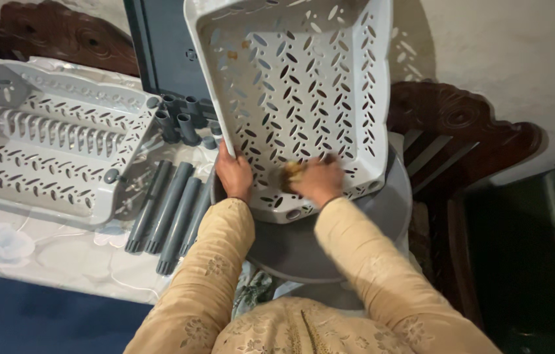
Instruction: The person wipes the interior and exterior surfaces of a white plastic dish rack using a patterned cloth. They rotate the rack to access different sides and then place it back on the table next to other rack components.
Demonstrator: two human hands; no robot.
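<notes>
At the centre of the frame, the left hand [234,174] is gripping the lower left rim of a pale grey perforated plastic tray [297,98], fingers closed round the edge. The tray is standing tilted, its bottom edge resting in a round dark grey basin [356,229]. The right hand [319,180] is pressing a yellowish scrub pad [292,173] against the tray's inner face, fingers curled on it. Just left, grey plastic tubes [166,210] are lying on a floral-covered tabletop [48,255], beside a second pale grey slotted rack [48,141] at upper left. A carved dark wooden chair [461,124] is crowding the right side.
</notes>
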